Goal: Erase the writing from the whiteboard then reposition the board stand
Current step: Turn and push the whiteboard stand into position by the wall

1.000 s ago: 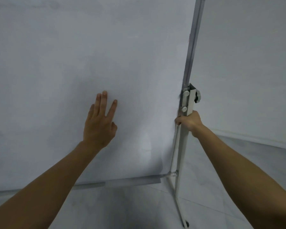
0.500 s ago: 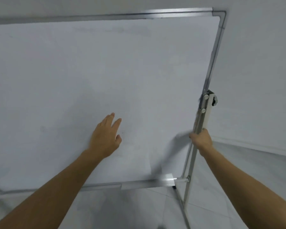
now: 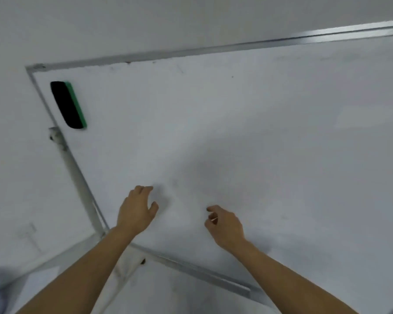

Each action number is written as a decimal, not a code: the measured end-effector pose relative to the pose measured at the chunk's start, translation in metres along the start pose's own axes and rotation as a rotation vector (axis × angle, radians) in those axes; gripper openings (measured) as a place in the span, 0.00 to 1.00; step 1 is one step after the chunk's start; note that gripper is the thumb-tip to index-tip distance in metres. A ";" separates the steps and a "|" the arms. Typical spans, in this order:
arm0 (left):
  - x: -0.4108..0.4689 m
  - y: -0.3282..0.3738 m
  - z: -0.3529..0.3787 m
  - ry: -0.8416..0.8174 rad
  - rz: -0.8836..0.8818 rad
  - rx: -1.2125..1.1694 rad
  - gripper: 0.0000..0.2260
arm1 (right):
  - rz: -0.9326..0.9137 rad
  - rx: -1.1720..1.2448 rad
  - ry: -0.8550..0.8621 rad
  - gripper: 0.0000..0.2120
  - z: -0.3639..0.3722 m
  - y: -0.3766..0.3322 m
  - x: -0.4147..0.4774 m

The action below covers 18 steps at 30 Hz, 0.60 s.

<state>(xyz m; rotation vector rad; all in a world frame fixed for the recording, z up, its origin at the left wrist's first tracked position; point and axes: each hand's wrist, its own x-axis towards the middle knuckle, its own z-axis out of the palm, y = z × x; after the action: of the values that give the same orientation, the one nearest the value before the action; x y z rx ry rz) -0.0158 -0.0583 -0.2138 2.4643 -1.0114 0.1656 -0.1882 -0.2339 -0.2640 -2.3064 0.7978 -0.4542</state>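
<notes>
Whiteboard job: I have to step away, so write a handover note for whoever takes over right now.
Left hand: loosely curled, empty, in front of the whiteboard, lower left part.
Right hand: loosely curled, empty, beside it.
Eraser: on the board near its top left corner.
Stand post: along the board's left edge, ungripped.
Done: no writing visible, only faint smudges.
Left: probably repositioning the stand; neither hand holds it.

One head cam only, close, tilted, facing the whiteboard [image 3: 236, 132]; left hand [image 3: 135, 210] and right hand [image 3: 225, 225] low centre.
</notes>
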 end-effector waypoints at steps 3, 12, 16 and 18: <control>0.021 -0.050 -0.022 0.082 -0.181 -0.044 0.22 | -0.104 0.014 -0.050 0.17 0.037 -0.037 0.040; 0.080 -0.190 -0.078 0.277 -0.635 -0.360 0.31 | -0.171 0.087 -0.137 0.18 0.114 -0.103 0.101; 0.130 -0.261 -0.088 0.294 -0.676 -0.520 0.36 | -0.111 0.100 -0.059 0.15 0.139 -0.112 0.121; 0.159 -0.298 -0.090 0.289 -0.687 -0.597 0.38 | -0.064 0.120 0.023 0.15 0.148 -0.116 0.132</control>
<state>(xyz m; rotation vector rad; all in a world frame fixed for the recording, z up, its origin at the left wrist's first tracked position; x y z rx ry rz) 0.3105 0.0672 -0.2021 2.0070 -0.0361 -0.0115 0.0342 -0.1805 -0.2799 -2.2241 0.6909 -0.5435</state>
